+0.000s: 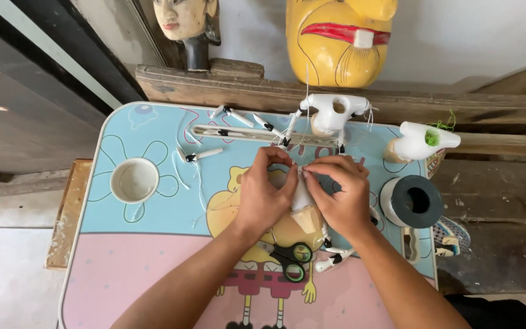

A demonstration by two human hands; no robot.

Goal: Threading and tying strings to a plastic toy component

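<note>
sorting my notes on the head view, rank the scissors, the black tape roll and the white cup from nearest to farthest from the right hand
From the right hand:
1. Black tape roll, just to its right near the table's right edge.
2. Scissors, below the hands, toward the person; not much farther than the roll.
3. White cup, far left, beyond the left hand.

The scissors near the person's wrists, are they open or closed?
Closed, it seems: the scissors lie flat on the table below both wrists, their green loops side by side; the blades are too dark to see clearly.
</note>
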